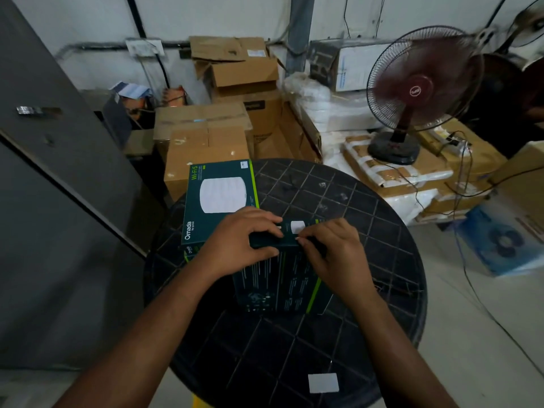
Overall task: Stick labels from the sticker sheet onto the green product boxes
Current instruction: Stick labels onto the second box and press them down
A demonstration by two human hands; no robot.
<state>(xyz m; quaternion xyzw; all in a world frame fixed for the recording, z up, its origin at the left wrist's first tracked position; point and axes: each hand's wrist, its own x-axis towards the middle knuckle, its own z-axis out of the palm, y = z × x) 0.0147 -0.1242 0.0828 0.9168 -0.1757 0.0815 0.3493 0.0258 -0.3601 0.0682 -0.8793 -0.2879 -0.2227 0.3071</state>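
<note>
Dark-green Omada box [282, 278] under my gripping left hand [241, 240]; right hand [329, 248] pinches its top edge, so I'd press the label [297, 227] flat.

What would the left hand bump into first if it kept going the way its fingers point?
Probably the right hand. The left hand points rightward along the top of the box it grips, and the right hand's fingertips sit just beyond it on that same edge. Depth is hard to judge.

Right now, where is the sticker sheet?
In the head view, the sticker sheet lies flat on the round black table near its front edge, right of centre, apart from the boxes and both hands.
</note>
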